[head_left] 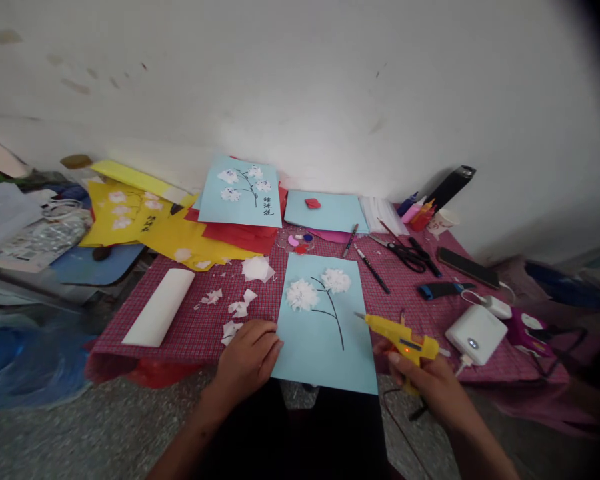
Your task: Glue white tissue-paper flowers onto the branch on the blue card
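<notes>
Nearest me, I have the left hand at the left edge of the blue sheet, fingers curled; I cannot tell whether its grip pinches the paper. At the sheet's right, my right hand has its grip closed around the yellow glue gun, the nozzle pointing left over the sheet's right margin. The sheet lies on the checked tabletop, bearing two white paper flowers and dark drawn stems. Right of the sheet I see a white power bank; left of it, white paper scraps and, farther left, a white folded paper. Beyond its upper right are a black patterned pen and scissors. Behind the sheet, a blue flower card sits to the left, beside another blue sheet carrying a red piece.
</notes>
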Demonstrator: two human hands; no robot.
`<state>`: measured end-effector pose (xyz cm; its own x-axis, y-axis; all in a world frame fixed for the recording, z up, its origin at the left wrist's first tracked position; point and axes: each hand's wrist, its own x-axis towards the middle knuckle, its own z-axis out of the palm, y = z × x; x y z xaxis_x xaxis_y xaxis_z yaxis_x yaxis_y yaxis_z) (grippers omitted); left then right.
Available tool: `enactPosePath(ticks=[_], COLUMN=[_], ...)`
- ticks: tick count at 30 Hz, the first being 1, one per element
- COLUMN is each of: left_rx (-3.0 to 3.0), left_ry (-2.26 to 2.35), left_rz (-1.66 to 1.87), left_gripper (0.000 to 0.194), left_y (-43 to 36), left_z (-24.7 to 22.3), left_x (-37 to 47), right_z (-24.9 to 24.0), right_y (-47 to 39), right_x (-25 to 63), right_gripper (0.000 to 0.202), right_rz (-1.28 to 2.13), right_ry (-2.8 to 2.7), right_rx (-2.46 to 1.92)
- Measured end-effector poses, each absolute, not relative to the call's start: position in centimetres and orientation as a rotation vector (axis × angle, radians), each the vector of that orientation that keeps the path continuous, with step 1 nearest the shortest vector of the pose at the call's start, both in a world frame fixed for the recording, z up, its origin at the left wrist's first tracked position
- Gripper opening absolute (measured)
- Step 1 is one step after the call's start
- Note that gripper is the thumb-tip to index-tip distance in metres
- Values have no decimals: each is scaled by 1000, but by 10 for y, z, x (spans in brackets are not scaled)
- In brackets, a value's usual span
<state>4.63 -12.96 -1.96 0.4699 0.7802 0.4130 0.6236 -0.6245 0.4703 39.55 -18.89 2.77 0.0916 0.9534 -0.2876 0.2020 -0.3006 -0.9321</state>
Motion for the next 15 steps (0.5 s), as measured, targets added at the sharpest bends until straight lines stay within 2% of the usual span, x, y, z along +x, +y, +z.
enactPosePath(ticks=[15], left_rx=[2463], left_ry=[1200], left_rz=[885], left_gripper=[13], left_y=[-129], left_z=[-20], left_x=[45], right_z=[30], right_y=[-181], right_x=[346], right_gripper=[37], right_rz=[1462], right_ry=[-1480], right_rx=[-1612])
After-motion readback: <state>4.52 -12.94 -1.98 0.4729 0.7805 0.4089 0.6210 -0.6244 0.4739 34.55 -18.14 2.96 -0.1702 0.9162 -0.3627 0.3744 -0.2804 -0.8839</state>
